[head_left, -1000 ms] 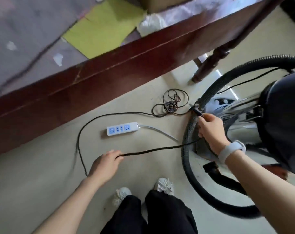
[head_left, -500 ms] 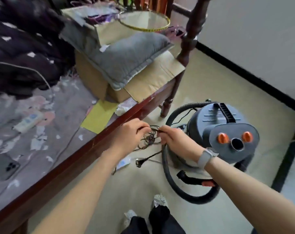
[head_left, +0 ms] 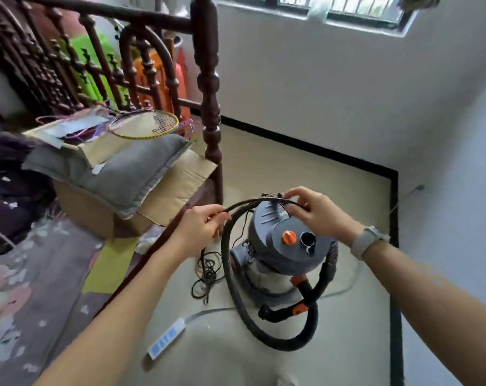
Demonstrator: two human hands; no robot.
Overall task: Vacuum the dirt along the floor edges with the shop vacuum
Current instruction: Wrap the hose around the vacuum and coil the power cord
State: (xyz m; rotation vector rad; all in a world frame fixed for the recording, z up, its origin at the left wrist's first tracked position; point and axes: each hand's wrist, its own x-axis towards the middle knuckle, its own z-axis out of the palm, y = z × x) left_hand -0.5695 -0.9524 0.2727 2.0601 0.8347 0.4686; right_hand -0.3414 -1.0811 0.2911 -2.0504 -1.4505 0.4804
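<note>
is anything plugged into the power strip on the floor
No, the white power strip lies on the floor with its blue sockets bare, while the vacuum's loose black cord dangles from the left hand.

The right hand (head_left: 317,215) covers part of the grey shop vacuum's lid (head_left: 289,240), hiding its carry handle and a second knob; what its fingertips pinch is too small to tell. The thin black power cord (head_left: 208,271) vanishes inside the left hand (head_left: 200,232). The tangled cord bundle is blurred. The white power strip's (head_left: 166,337) sockets are smeared. Both forearms run off the bottom edge.
</note>
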